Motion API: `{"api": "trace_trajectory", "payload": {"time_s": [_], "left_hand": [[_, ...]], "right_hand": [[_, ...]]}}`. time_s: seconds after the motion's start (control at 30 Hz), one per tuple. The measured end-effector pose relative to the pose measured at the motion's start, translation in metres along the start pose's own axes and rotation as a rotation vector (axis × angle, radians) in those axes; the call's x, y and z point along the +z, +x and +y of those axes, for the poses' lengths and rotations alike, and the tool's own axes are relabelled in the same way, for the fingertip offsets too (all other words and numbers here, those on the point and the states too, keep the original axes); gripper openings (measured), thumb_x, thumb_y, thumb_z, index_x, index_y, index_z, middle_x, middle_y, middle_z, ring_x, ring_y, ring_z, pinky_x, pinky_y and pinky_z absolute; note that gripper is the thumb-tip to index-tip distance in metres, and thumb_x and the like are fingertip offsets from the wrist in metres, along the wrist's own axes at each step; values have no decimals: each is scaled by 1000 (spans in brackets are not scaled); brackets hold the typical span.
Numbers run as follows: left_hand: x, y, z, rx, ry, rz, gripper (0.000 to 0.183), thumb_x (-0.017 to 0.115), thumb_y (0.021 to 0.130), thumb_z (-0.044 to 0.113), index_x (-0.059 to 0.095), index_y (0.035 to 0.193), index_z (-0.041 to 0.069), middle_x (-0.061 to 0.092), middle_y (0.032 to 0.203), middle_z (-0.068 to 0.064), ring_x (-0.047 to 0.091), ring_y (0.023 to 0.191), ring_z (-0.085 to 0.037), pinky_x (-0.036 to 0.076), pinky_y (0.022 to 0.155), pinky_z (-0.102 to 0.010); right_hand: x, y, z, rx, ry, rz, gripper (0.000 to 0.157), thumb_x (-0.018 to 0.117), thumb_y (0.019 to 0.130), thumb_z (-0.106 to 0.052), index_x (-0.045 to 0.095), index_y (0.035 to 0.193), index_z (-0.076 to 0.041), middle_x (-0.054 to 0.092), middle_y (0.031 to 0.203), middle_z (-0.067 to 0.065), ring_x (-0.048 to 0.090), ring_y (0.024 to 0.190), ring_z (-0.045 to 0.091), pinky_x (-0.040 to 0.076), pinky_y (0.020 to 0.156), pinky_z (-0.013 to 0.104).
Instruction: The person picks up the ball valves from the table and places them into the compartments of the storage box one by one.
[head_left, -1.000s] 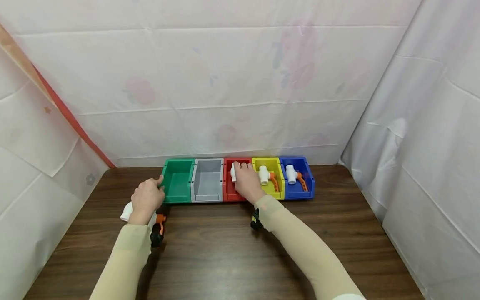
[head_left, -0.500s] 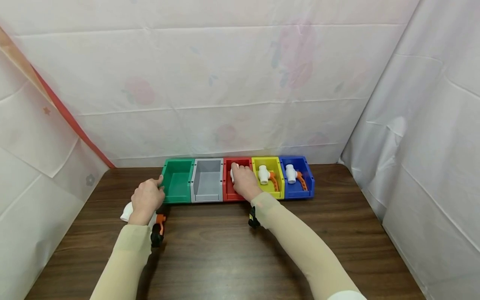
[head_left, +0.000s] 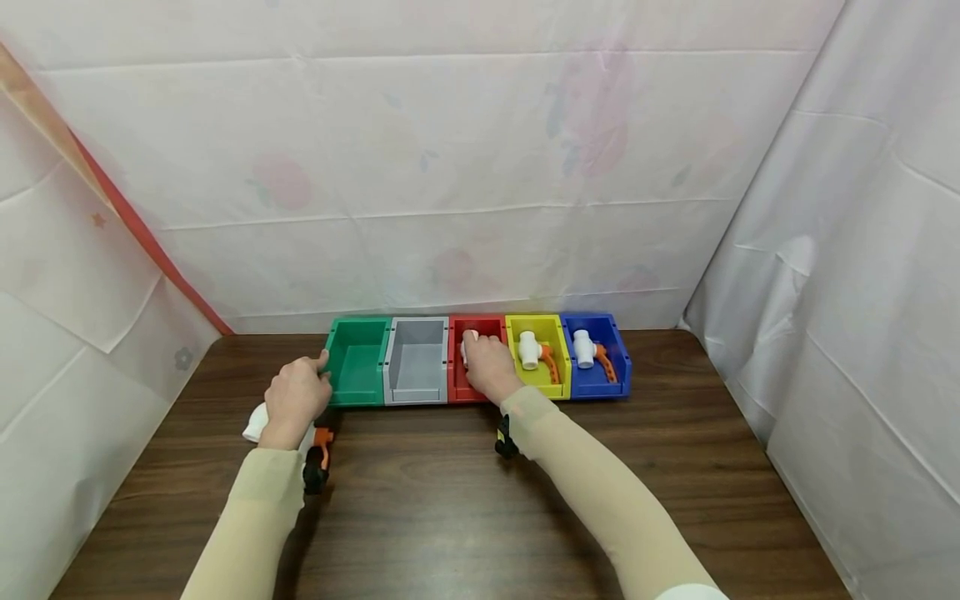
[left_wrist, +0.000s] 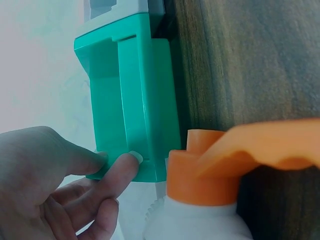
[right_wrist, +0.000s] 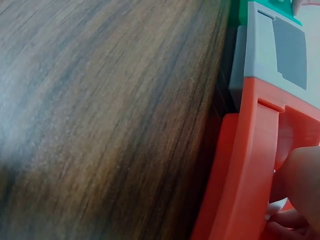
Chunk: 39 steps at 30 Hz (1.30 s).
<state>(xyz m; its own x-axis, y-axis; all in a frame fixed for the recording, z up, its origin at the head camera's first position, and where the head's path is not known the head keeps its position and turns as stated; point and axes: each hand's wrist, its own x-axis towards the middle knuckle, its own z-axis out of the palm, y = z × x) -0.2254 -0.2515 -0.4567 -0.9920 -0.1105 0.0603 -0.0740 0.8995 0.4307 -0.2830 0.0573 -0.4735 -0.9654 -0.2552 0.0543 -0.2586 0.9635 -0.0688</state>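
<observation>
In the head view, my left hand [head_left: 295,398] grips the left side wall of the green bin [head_left: 356,396], thumb and index finger at its rim in the left wrist view. Under that wrist, on the table, lies a white ball valve [head_left: 257,422] with an orange lever [left_wrist: 205,172], partly covered by the arm. My right hand [head_left: 491,367] reaches down into the red bin [head_left: 459,392], fingers curled round a white valve [head_left: 466,354]. Most of this valve is hidden by the hand; a bit of white shows between the fingers in the right wrist view.
Right of the red bin, the yellow bin [head_left: 553,329] and blue bin [head_left: 618,358] each contain a white valve with an orange lever. A grey bin [head_left: 416,396] sits between green and red. The row stands along the wooden table's [head_left: 435,500] back edge, before a white curtain [head_left: 450,167].
My right hand has shifted slightly left inside the red bin, and the white valve end there shows less. The left hand stays at the green bin's side.
</observation>
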Motion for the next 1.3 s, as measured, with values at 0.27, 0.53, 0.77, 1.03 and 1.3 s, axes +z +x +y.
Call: {"api": "trace_trajectory", "payload": {"time_s": [0.27,0.53,0.77,1.03,1.3], "left_hand": [[1,0,-1,8,1,11,45,54,99,15,52,143,3,57,131,-30,50,52,-28,40,46,-39],[1,1,-2,-1,10,-1,45,54,100,15,52,143,3,57,131,-31,51,52,-29,40,46,-40],[1,0,-2,-2,13,-4,45,53,100,15,52,144,3,57,130,-32,52,53,-29,40,47,-40],[1,0,-2,-8,3,3,45,53,100,15,51,145,6,57,131,-30,48,50,-28,39,46,-39],[1,-3,3,-2,-2,4,46,53,100,14,51,145,6,56,135,-28,47,49,-28,38,46,-39]], "right_hand": [[1,-1,-2,-5,-36,-5,35,74,90,-28,53,114,-13,66,100,8,57,86,23,54,79,35],[-2,0,-3,7,-14,0,32,69,93,-25,57,117,-8,66,104,11,58,90,25,53,83,35],[-3,1,-3,12,4,-16,32,67,95,-24,57,119,-7,65,106,12,59,92,25,52,87,35],[-9,-2,-2,-6,50,-29,36,71,92,-21,56,121,-5,65,105,11,59,92,25,51,89,35],[-14,-10,4,-27,104,-25,44,71,90,-19,54,129,-6,64,110,10,58,98,25,49,95,36]]}}
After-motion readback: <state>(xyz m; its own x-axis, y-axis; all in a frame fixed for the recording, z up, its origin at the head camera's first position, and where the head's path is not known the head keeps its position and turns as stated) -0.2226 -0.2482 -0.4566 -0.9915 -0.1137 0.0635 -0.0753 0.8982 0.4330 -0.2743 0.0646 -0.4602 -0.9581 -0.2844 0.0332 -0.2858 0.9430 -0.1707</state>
